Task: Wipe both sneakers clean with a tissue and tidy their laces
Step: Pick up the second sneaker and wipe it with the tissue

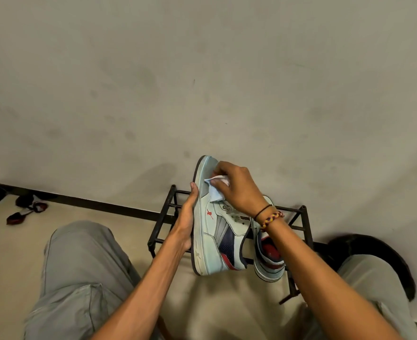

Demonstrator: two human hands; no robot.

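A pale blue sneaker [211, 231] with navy and red panels is held on its side above a black metal rack, toe pointing away. My left hand [186, 222] supports its sole from the left, fingers stretched along the sole. My right hand [236, 187] pinches a white tissue [216, 192] and presses it on the toe area. The second sneaker [267, 256] stands on the rack just right of the held one, partly hidden by my right forearm. Grey laces show near my right wrist.
The black metal shoe rack [298, 217] stands against a grey wall. My knees in grey trousers frame the bottom of the view. Dark red and black footwear [28, 208] lies on the floor at the far left. A dark round object [374, 251] sits at right.
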